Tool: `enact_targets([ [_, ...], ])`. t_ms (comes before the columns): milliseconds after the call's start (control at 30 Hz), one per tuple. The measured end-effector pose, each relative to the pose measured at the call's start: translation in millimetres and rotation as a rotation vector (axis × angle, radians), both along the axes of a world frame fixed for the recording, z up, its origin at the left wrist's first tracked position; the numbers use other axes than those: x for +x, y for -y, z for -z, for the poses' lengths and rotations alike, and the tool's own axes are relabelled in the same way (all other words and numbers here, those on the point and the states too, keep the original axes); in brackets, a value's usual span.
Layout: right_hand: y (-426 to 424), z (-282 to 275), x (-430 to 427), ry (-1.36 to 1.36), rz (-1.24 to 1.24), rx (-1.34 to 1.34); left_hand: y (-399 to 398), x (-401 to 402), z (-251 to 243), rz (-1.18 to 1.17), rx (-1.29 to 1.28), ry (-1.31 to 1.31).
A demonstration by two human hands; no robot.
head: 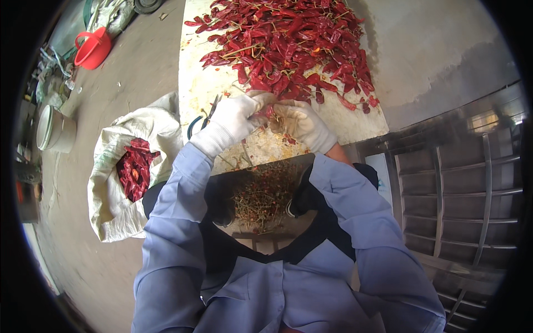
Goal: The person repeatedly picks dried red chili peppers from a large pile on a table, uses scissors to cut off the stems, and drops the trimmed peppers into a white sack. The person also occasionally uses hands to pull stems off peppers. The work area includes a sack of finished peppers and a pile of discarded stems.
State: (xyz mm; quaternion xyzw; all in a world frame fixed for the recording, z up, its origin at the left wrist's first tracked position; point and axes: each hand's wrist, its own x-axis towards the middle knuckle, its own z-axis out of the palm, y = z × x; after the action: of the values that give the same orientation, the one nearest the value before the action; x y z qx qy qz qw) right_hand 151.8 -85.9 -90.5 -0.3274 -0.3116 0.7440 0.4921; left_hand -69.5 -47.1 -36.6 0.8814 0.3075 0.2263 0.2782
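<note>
Both my hands wear white knit gloves and meet at the near edge of a large pile of dried red chili peppers point(291, 41) on a pale, stained board point(362, 120). A red chili pepper point(266, 111) is held between my left hand point(239, 114) and my right hand point(300, 123); the fingers of both are curled around it, and the right glove's fingertips are soiled. Beside my left wrist lie scissors point(213, 107) with dark blades and a blue-edged handle, partly hidden by the glove. Pepper scraps and loose stems are scattered on the board below the hands.
An open white woven sack point(106, 166) holding red peppers point(137, 168) stands on the floor at left. Farther left are a lidded white bucket point(62, 131) and a red plastic basin point(93, 52). Cut stems point(262, 200) lie heaped between my feet. A metal grille point(441, 200) is at right.
</note>
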Motion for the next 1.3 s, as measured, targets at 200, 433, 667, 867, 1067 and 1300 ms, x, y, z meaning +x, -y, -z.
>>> enact_targets([
  [200, 3.9, -0.1, 0.0, -0.090, 0.089, -0.028, -1.3, 5.7, 1.0, 0.004, -0.042, 0.165],
  [433, 9.5, -23.0, -9.9, 0.256, 0.423, 0.107, -2.3, 12.8, -3.8, -0.198, -0.243, 0.178],
  [667, 11.3, -39.6, -19.4, 0.476, 0.412, 0.416, 2.0, 15.1, -7.1, -0.171, -0.285, 0.160],
  [867, 20.7, -42.3, -21.2, 0.893, 0.528, 0.752, 10.1, 18.8, -10.8, -0.168, -0.556, 0.150],
  [1067, 21.5, -43.9, -17.4, 0.452, 0.407, 0.303, 17.0, 18.0, -2.6, -0.129, -0.419, 0.237],
  [1300, 24.2, -28.6, -2.4, 0.092, 0.178, 0.178, 15.1, 10.2, -1.8, 0.079, -0.161, 0.299],
])
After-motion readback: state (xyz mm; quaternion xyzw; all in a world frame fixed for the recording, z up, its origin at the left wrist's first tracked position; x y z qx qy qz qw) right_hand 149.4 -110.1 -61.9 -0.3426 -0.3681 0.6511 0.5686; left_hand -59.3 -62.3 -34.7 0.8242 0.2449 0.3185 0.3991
